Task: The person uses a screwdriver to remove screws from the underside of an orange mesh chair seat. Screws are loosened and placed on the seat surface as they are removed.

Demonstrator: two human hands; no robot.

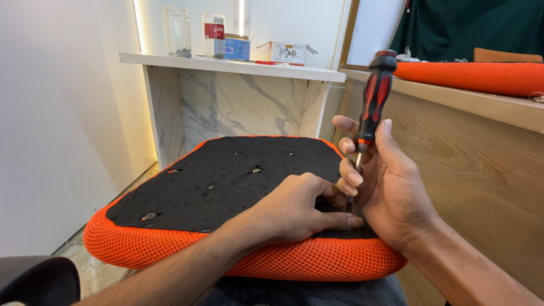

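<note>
Orange-rimmed seat cushion [187, 249] lies underside-up across the lap, right hand [391, 187] closed around the screwdriver [374, 102] standing at its near right edge, left hand [294, 209] pressing flat beside the tip, steadying, likely mid-screw.

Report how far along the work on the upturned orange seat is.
Done: cannot tell. In hand: the right hand holds the red-black screwdriver upright, tip at the seat cushion underside; the left hand steadies the spot. Left: several fittings across the black underside show untouched.
</note>
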